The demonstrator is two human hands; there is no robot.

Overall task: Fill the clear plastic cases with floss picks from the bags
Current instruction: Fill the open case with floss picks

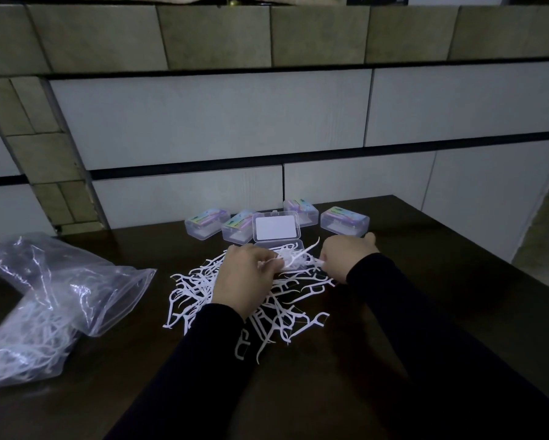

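Your left hand (246, 274) sits at the centre of the frame with its fingers curled around a small bunch of white floss picks (290, 260), holding them at the front edge of the open clear case (278, 236). Your right hand (346, 257), just to the right of it, pinches the other end of the same bunch near the case's right front corner. The case stands with its lid (276, 229) tipped up behind it, a white label showing on the lid, and some picks already lie across its tray. Below and around both hands a loose heap of floss picks (267, 309) spreads over the dark bench (425, 236), partly hidden under your dark sleeves (425, 328). Behind the open case, four closed cases with colourful labels stand in a rough row: two to the left (207, 223) (239, 230) and two to the right (301, 211) (345, 221). At the lower left of the frame a clear plastic bag (44, 300) lies on its side with its mouth toward the heap, many picks inside it. A tiled wall (267, 122) rises behind the bench.
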